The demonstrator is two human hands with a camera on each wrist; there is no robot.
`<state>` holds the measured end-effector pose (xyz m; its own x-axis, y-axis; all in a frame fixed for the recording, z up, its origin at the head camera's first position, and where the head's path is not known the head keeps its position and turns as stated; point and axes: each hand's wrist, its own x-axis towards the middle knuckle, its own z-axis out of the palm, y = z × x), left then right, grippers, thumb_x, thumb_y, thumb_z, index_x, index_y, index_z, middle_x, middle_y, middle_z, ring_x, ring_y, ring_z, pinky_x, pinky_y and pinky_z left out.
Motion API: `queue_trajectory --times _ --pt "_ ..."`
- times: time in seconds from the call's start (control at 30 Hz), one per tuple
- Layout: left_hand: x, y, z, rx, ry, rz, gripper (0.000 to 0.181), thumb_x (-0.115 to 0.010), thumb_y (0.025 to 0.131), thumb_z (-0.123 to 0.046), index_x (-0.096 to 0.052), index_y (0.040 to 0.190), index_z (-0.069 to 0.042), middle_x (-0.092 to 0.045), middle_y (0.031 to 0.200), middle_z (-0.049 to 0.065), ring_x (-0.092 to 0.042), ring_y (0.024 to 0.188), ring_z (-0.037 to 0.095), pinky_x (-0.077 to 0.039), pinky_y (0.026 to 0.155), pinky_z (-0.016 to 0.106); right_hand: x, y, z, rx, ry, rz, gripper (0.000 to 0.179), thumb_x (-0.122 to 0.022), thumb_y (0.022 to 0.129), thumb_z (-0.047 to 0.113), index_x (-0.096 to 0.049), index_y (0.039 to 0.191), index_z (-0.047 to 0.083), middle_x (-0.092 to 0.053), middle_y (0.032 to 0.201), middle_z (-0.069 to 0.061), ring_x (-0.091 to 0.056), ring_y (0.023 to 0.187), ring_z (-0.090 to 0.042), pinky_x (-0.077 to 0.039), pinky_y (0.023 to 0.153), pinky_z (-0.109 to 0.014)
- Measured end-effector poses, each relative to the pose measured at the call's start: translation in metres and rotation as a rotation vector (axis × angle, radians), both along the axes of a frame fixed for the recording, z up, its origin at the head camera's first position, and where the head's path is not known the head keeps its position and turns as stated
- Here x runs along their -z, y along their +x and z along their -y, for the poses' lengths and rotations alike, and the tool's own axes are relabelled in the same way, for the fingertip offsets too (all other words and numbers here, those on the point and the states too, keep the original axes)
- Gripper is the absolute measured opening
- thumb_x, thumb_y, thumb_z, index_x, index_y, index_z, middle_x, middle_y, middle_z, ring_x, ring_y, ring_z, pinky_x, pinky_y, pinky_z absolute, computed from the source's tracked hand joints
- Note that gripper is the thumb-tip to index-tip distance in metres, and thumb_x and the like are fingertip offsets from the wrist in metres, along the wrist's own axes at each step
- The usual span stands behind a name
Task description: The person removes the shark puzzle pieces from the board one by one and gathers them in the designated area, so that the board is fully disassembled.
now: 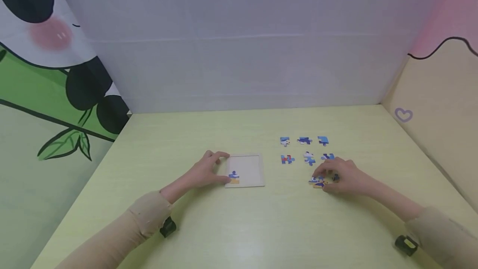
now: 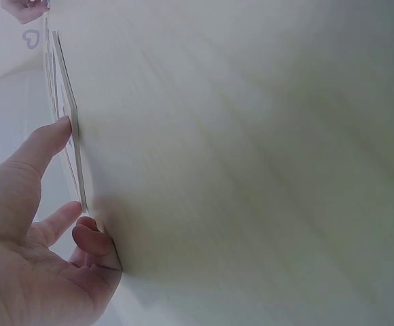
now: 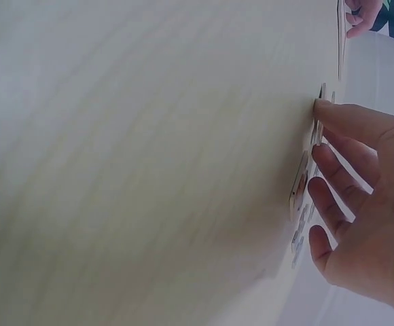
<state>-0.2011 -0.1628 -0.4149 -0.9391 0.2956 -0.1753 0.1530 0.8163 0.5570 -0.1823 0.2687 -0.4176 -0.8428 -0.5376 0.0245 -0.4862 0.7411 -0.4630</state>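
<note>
A shallow white puzzle tray (image 1: 244,170) with a raised rim lies flat on the table, one blue-and-yellow piece (image 1: 234,177) in its lower left corner. My left hand (image 1: 203,170) holds the tray by its left side, thumb near that piece and index finger at the upper left corner. The thumb (image 2: 51,139) presses the tray edge in the left wrist view. To the right, my right hand (image 1: 345,176) pinches a blue-and-yellow puzzle piece (image 1: 318,182) between thumb and fingers, close over the table. Another piece (image 1: 335,177) shows partly behind the fingers.
Several loose puzzle pieces (image 1: 309,158) lie in rows beyond and beside the right hand. A red-and-blue piece (image 1: 287,159) is the one nearest the tray. Behind the table (image 1: 239,227) stands a pale wall (image 1: 239,65), with painted panels at both sides.
</note>
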Motion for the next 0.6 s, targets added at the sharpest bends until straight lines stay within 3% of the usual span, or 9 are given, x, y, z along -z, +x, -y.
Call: queue_trajectory --times 0.6 --pt "-0.0008 0.0010 -0.0003 0.002 -0.006 -0.001 0.076 -0.082 0.078 -0.040 -0.047 0.143 -0.024 -0.049 0.124 0.012 -0.055 0.106 0.027 -0.047 0.091 0.043 -0.0007 -0.0012 0.0021 -0.025 -0.019 0.009 0.034 -0.085 0.074 0.020 -0.072 0.104 0.032 -0.070 0.100 0.016 -0.060 0.096 -0.011 -0.028 0.080 -0.040"
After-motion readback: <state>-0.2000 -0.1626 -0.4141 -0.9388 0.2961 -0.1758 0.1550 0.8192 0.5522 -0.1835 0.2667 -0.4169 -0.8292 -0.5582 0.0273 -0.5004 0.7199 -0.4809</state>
